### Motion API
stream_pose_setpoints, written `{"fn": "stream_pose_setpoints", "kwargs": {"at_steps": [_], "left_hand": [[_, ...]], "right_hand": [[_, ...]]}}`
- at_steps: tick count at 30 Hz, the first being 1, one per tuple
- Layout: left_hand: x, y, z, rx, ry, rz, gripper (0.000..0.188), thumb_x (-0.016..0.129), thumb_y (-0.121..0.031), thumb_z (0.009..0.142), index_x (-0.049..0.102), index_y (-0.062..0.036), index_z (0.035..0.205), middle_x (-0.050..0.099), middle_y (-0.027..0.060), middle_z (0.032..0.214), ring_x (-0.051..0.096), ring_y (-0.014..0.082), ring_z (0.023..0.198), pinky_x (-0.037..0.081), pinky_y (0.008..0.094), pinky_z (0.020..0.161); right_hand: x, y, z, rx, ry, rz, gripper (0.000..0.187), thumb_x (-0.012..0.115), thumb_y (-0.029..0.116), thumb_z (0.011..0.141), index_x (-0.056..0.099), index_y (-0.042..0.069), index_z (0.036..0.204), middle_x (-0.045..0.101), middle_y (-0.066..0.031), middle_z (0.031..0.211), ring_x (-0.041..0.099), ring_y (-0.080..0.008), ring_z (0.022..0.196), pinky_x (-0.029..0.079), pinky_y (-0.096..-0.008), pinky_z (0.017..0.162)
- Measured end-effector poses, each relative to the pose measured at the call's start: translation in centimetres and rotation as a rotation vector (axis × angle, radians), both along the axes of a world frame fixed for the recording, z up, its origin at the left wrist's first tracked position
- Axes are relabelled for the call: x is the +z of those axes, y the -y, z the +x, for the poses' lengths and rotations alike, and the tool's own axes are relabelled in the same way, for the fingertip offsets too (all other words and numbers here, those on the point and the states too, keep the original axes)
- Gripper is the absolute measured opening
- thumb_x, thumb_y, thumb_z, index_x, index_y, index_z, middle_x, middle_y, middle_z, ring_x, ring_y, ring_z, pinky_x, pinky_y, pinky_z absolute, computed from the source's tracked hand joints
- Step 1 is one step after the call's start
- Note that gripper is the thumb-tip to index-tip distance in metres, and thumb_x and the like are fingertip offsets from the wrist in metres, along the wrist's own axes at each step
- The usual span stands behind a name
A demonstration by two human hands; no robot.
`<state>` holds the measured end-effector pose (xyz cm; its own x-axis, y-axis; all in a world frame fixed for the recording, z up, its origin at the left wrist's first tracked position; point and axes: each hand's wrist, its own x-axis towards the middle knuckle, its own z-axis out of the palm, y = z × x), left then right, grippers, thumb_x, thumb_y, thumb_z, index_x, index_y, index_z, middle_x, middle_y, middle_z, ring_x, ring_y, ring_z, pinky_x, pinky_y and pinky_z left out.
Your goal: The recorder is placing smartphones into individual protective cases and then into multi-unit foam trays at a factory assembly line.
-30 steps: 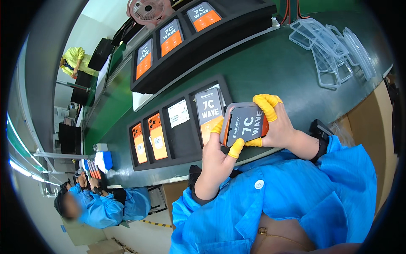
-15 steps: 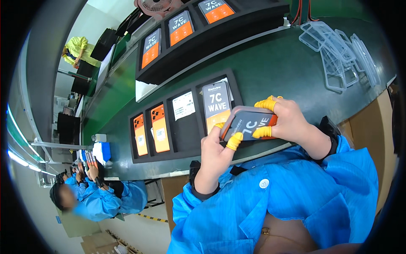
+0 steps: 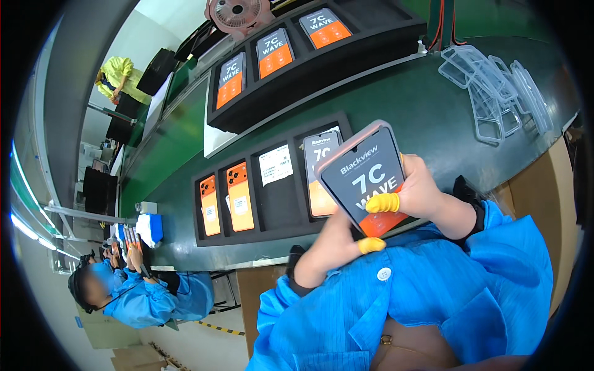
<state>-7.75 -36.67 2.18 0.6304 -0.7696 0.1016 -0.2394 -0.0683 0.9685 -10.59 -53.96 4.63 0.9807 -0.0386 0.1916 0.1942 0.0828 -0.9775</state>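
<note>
A smartphone [image 3: 362, 170] with a grey and orange screen film and a pale rim like a clear case is tilted up in front of me, screen facing me. My right hand [image 3: 427, 190] grips its right side, the yellow-cotted thumb across the lower screen. My left hand [image 3: 337, 242] is at the phone's lower left, its yellow-cotted thumb by the bottom edge; its fingers are hidden behind the phone. Behind it lies a black foam tray [image 3: 281, 230] holding two orange phones [image 3: 240, 198], back up, a white label [image 3: 276, 165] and a face-up phone [image 3: 314, 191], partly covered.
Several clear phone cases [image 3: 489, 86] are piled at the right of the green table [image 3: 396, 93]. Farther back, a raised black foam tray [image 3: 322, 65] holds three face-up phones [image 3: 275, 51], near a pink fan [image 3: 238, 12]. A co-worker in blue [image 3: 145, 297] sits at left.
The phone has swung from lying sideways to standing more upright, its screen turned to me. My left hand has moved from its left end down to its bottom edge.
</note>
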Motion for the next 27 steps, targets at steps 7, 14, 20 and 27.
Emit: {"fn": "stream_pose_setpoints", "kwargs": {"at_steps": [7, 14, 20, 27], "left_hand": [[-1.3, 0.2, -0.5, 0.325, 0.249, 0.138, 0.017, 0.061, -0.014, 0.075, 0.06, 0.0003, 0.085, 0.062, 0.0147, 0.074, 0.06, 0.0289, 0.068, 0.047, 0.033, 0.061], [0.4, -5.4, 0.4, 0.402, -0.268, -0.139, 0.013, 0.06, -0.012, 0.078, 0.061, -0.0006, 0.083, 0.061, 0.0023, 0.075, 0.056, 0.0106, 0.067, 0.044, 0.0248, 0.06], [0.2, -13.0, 6.3, 0.575, -0.186, 0.214, 0.027, 0.053, -0.024, 0.083, 0.057, 0.0006, 0.092, 0.058, 0.0042, 0.074, 0.053, 0.0095, 0.061, 0.04, 0.0222, 0.054], [0.8, -10.9, 7.0, 0.525, -0.011, 0.62, 0.03, 0.053, -0.03, 0.083, 0.055, -0.0007, 0.091, 0.058, 0.0062, 0.071, 0.056, 0.0176, 0.065, 0.043, 0.0301, 0.057]], "right_hand": [[-2.2, -1.7, 1.0, -0.012, 0.326, 0.206, 0.04, 0.078, 0.014, 0.059, 0.058, -0.001, 0.09, 0.059, -0.0089, 0.083, 0.058, -0.0137, 0.073, 0.045, -0.024, 0.065], [-0.3, 3.3, 1.4, -0.196, 0.353, -0.53, 0.068, 0.076, 0.036, 0.055, 0.048, 0.003, 0.108, 0.052, -0.0129, 0.101, 0.05, -0.0283, 0.095, 0.039, -0.0364, 0.084], [-6.1, 15.7, 0.0, -0.955, -0.263, -1.455, 0.046, 0.068, 0.016, 0.066, 0.05, -0.001, 0.104, 0.047, -0.0165, 0.104, 0.049, -0.0322, 0.093, 0.042, -0.0382, 0.079], [-9.1, 17.8, -0.1, -0.895, -0.159, -1.424, 0.026, 0.053, -0.008, 0.064, 0.051, -0.001, 0.089, 0.05, -0.0163, 0.1, 0.051, -0.0313, 0.091, 0.044, -0.0362, 0.075]]}}
